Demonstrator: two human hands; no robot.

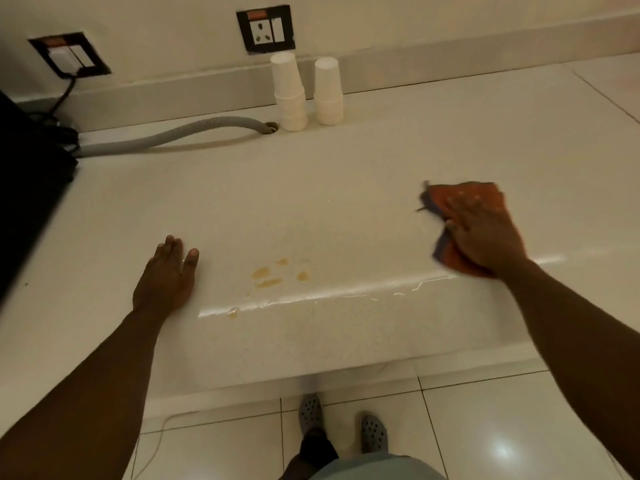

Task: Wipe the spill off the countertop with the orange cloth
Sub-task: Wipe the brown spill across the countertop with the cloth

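Right hand [485,233] presses flat on the cloth [464,202] — the spill [266,277] lies at its eight o'clock, nearer the left hand [166,275], which rests open, empty, on the tabletop [346,188].

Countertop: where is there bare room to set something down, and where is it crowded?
Bare: the wide middle of the countertop, between the grey hose and the spill, and the far right beyond the orange cloth. Crowded: the back wall, with two paper cup stacks, and the near edge between left hand and right hand.
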